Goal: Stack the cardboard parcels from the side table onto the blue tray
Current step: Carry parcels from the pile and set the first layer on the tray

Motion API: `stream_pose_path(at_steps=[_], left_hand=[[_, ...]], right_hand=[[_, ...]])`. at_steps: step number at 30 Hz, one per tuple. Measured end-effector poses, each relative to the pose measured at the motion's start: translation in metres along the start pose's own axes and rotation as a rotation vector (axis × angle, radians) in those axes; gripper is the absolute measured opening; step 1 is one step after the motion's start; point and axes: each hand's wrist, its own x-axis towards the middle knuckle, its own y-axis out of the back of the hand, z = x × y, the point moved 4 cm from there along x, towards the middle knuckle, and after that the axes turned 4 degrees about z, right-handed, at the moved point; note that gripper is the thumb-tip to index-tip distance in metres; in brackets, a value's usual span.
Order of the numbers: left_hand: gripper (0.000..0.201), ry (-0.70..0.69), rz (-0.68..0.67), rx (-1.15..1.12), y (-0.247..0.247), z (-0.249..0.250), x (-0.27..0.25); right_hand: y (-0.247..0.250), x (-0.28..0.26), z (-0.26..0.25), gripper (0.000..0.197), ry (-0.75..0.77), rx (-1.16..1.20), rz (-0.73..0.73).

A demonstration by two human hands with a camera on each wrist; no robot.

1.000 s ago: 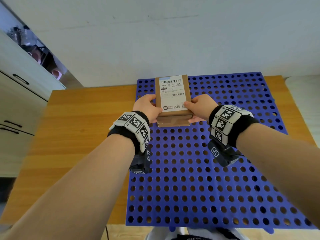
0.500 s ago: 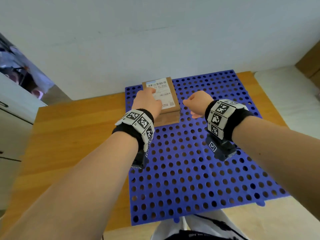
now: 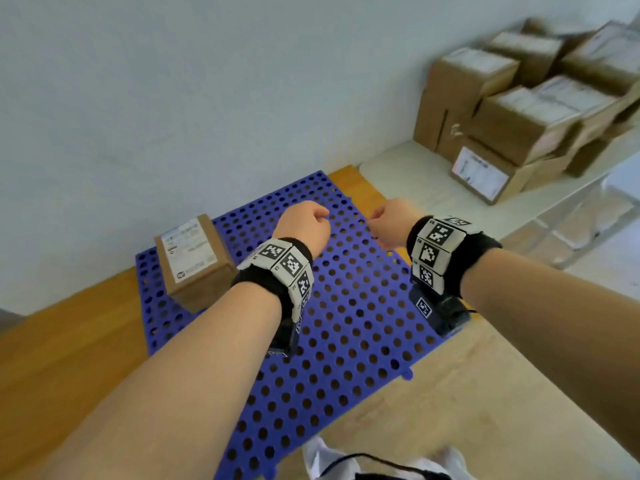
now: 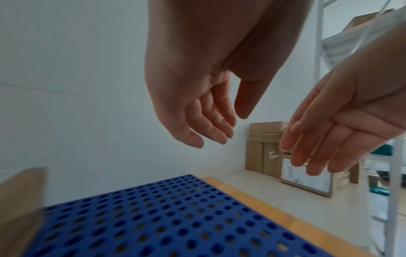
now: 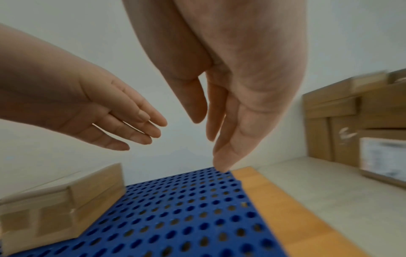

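One cardboard parcel (image 3: 194, 261) with a white label lies on the far left corner of the blue perforated tray (image 3: 346, 327); both wrist views catch it at the left, parcel (image 5: 59, 200) and parcel (image 4: 19, 205). My left hand (image 3: 304, 225) hovers over the tray's far middle, to the right of the parcel, fingers relaxed and empty (image 4: 211, 125). My right hand (image 3: 391, 223) hangs empty above the tray's far right edge, fingers straight (image 5: 219, 139). A pile of several cardboard parcels (image 3: 526, 109) stands on the pale side table (image 3: 433, 181) at the upper right.
The tray lies on a wooden table (image 3: 69, 341) against a white wall (image 3: 173, 98). A white metal frame (image 4: 393, 173) stands beyond the side table. Bare tray surface lies in front of and right of the placed parcel.
Both hands have let go of the parcel, which stays on the tray's far left. The hands and the head view have swung right, bringing the side table's parcels into sight.
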Motion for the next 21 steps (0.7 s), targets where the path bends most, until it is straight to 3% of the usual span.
stream_pose_path(at_steps=[11,15,21], left_hand=[[0.023,-0.142,-0.118,-0.009,-0.15,0.219,-0.009],[0.025,-0.147,-0.139,-0.046,-0.177,0.266,-0.001],[0.028,-0.153,-0.165,-0.041,-0.202,0.307,0.034]], right_hand=[[0.2,-0.029,0.186,0.021,-0.15,0.115,0.239],[0.244,-0.029,0.218,0.017,-0.167,0.115,0.287],[0.282,0.004,0.237,0.032,-0.17,0.173,0.325]])
